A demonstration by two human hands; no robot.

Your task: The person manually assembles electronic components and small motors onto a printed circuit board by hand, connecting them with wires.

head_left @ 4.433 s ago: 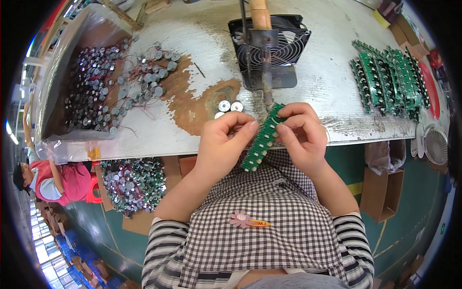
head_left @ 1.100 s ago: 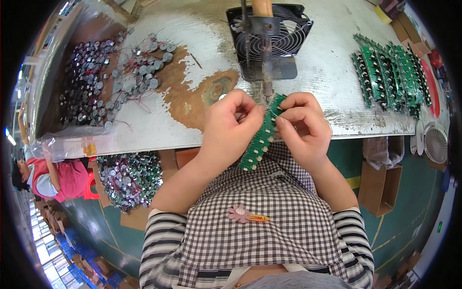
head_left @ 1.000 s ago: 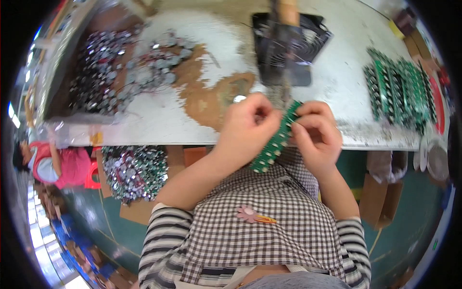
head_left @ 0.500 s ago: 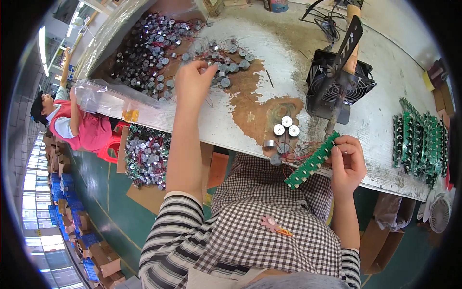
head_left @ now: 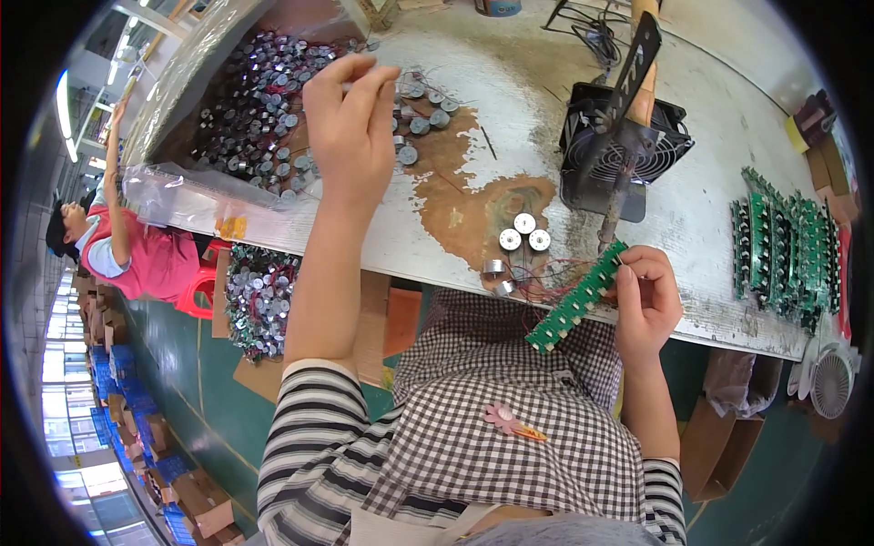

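My right hand (head_left: 648,296) pinches the upper end of a long green circuit board strip (head_left: 578,298) between thumb and fingers. The strip hangs slanted over the table's front edge, with small pale parts along it. Red wires run beside it to a cluster of small round motors (head_left: 523,224), some with white faces upward, others on their sides. My left hand (head_left: 350,136) is raised over the pile of small silver motors (head_left: 273,114), thumb and fingers apart, with nothing visible between them. Several loose motors (head_left: 421,123) with thin wires lie just right of it.
A black fan (head_left: 628,146) with an upright black metal piece stands on the worn white table (head_left: 519,86). Several green board strips (head_left: 787,246) are stacked at the right. Below the left edge is a box of wired motors (head_left: 264,296). A person in pink (head_left: 150,255) is at far left.
My left hand has lifted from the loose motors and moved up and slightly left, its fingers spreading. The right hand still holds the strip. The whole view has shifted slightly.
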